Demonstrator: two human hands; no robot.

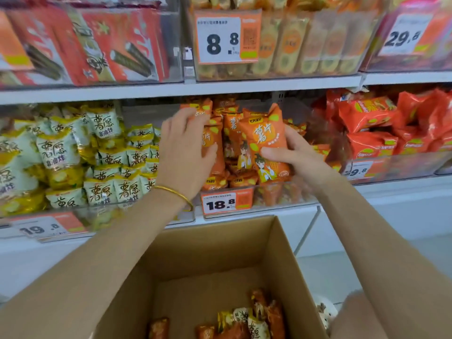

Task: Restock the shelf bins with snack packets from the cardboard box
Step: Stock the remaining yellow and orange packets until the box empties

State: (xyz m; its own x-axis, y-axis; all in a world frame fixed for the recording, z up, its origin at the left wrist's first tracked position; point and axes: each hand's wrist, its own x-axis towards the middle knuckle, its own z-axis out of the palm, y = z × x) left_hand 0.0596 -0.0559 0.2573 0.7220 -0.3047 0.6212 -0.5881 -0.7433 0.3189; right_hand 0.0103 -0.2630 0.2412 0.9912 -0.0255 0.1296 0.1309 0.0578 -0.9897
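Leftmost, a clear shelf bin [73, 211] tagged "19.8" [40, 227] holds green-and-yellow packets [100, 123] printed with large Chinese characters. Next comes the left hand [183, 148], a gold bangle [176, 193] at its wrist; its fingers are spread and nearly straight, lying flat against the orange packets [215, 143] that stand at the left side of the middle bin [281, 194]. At centre, a tag on the upper shelf reads "8.8" [222, 37], and the middle bin carries a tag reading "18.8" [226, 203]. Below it, the open cardboard box [208, 245] contains a few loose snack packets [247, 319], orange and green-and-yellow, near its bottom right. Just right of centre, the right hand [296, 152] grips the held orange packet [265, 138] by its lower half, thumb on the front and fingers curled behind, keeping it upright above the middle bin between the two hands. Rightmost, red packets [367, 113] fill a bin whose partly visible tag shows "9.8" [358, 170]; above, another tag reads "29.8" [403, 36].
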